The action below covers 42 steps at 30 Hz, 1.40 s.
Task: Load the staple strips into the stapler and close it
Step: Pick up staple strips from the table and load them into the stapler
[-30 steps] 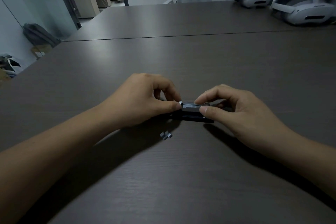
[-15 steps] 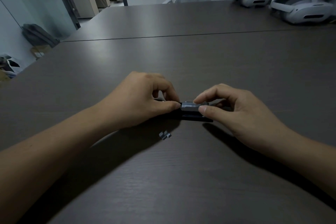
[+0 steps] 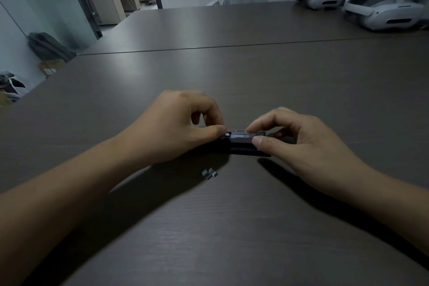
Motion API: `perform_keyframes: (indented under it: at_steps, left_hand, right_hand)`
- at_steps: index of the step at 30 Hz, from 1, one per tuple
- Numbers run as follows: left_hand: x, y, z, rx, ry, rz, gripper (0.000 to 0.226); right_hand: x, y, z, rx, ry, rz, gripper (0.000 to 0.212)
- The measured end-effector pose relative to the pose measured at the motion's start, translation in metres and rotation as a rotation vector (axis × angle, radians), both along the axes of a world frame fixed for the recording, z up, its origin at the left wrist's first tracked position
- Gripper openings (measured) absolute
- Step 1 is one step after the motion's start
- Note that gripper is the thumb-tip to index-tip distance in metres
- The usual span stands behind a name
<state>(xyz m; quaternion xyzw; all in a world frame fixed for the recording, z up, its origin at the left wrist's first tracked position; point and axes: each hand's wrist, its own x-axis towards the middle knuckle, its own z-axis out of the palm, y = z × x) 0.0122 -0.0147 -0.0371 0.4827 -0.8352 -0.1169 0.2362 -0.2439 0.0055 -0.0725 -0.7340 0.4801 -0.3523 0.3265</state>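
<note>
We pinch the black stapler (image 3: pixel 241 144) between both hands near the middle of the dark table (image 3: pixel 232 72): our left hand (image 3: pixel 176 127) grips its left end, our right hand (image 3: pixel 294 137) its right end. A loose staple strip (image 3: pixel 209 173) lies just nearer the table's front edge, apart from the stapler.

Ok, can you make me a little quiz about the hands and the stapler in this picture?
1. True or false: both hands touch the stapler.
2. What lies loose on the table just in front of the stapler?
   A. a pen
   B. a small staple strip piece
   C. a coin
3. Fill in: the white things at the far right corner are ____.

Key
1. True: left hand at one end, right hand at the other.
2. B
3. headsets
</note>
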Motion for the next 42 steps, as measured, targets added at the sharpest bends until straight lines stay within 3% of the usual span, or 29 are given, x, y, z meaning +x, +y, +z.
perform_keyframes:
  at_steps: [17,24,32,42]
  left_hand:
    - [-0.009,-0.014,0.014,0.029,-0.263,-0.187,0.007]
    - [-0.015,-0.017,0.016,0.058,-0.3,-0.206,0.004]
    - [-0.021,-0.02,0.012,0.102,-0.286,-0.225,0.006]
    - [-0.015,-0.019,0.01,-0.036,-0.282,-0.26,0.004]
  right_hand:
    - [0.0,-0.002,-0.001,-0.005,0.017,0.005,0.009]
    - [0.0,-0.001,-0.004,-0.046,0.049,0.008,0.046]
    - [0.0,-0.006,-0.006,-0.149,0.194,0.028,0.021]
    - [-0.003,-0.008,-0.006,-0.142,0.207,0.06,0.019]
